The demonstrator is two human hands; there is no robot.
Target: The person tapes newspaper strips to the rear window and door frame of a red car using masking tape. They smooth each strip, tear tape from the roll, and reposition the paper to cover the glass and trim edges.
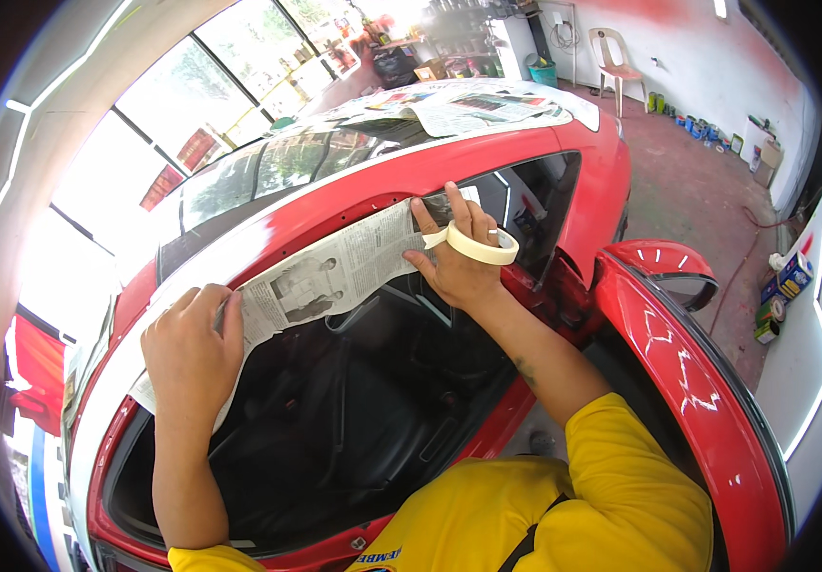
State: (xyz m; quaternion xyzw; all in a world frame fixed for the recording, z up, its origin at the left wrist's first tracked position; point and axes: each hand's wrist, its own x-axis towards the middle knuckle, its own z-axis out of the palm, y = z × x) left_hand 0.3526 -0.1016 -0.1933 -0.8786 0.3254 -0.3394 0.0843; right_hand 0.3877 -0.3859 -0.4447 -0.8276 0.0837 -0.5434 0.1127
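A long strip of printed grey-white newspaper (339, 272) spans the centre of the frame, lying slantwise along the upper edge of the open doorway of a glossy red car (525, 140), above its black interior (382, 381). The left hand (192, 343), at centre left, appears to pinch the strip's lower-left part between thumb and curled fingers. The right hand (463, 267), just right of centre, has its fingers spread at the upper-right end; a cream-coloured ring-shaped roll of tape (483, 254) sits against them, though whether it is looped over a finger or gripped cannot be told. The paper should handle as light, limp and easily torn, best held near both ends with gentle tension; the roll looks light and firm, its loose end probably sticky, so the rim suits gripping.
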